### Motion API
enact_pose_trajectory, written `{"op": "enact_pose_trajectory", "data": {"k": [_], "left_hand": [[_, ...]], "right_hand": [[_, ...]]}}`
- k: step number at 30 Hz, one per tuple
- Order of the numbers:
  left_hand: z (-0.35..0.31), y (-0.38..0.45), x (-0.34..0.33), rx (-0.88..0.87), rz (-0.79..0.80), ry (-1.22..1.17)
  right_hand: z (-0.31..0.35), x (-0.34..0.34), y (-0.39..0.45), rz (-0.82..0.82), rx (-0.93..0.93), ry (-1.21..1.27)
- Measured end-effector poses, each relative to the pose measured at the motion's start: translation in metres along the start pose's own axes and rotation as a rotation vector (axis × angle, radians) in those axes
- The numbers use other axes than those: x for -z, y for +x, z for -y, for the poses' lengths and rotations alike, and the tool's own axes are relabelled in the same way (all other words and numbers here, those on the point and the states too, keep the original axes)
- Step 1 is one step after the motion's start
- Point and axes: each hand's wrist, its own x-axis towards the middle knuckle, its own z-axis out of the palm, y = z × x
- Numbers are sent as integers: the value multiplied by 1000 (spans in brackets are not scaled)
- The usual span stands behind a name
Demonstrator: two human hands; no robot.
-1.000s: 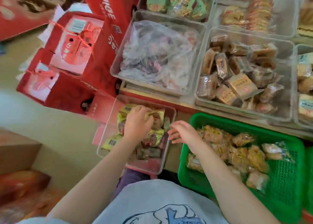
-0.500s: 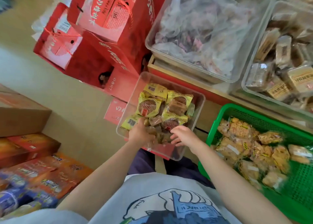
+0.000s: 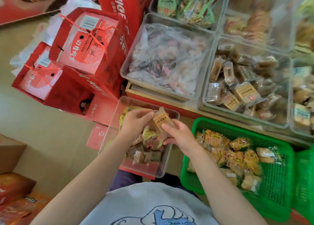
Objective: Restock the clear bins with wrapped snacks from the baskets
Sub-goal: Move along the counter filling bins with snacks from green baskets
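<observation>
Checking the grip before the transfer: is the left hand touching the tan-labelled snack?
Touching. The head view shows left hand fingertips pinching the tan-labelled snack at its upper edge; the right hand holds its lower end.

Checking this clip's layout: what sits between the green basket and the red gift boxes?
Head view: a small clear bin of wrapped snacks, both hands above it.

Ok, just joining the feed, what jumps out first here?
Both hands, left hand and right hand, pinch one tan wrapped snack over the small clear bin at centre. Right of it sits a green basket of yellow-wrapped snacks, and red gift boxes are stacked at upper left.
</observation>
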Motion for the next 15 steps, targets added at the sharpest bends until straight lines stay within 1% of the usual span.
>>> {"op": "enact_pose_trajectory", "data": {"k": [2,4,6,8,9,11,13,15], "left_hand": [[-23,4,-17,-123,-106,84],[-42,11,-39,-316,-159,229],[-56,20,-66,-524,-124,473],[-62,29,-93,-647,-12,725],[-63,31,-106,-667,55,831],[-60,32,-128,-642,146,995],[-57,33,-140,-603,158,1133],[-54,34,-142,-594,137,1205]], "right_hand": [[22,19,-13,-82,82,32],[44,43,-25,-154,142,75],[67,71,-38,-209,210,130],[92,99,-49,-274,256,164],[104,112,-53,-316,260,176],[130,137,-57,-390,269,208],[155,160,-54,-433,295,280],[171,179,-45,-474,301,352]]}}
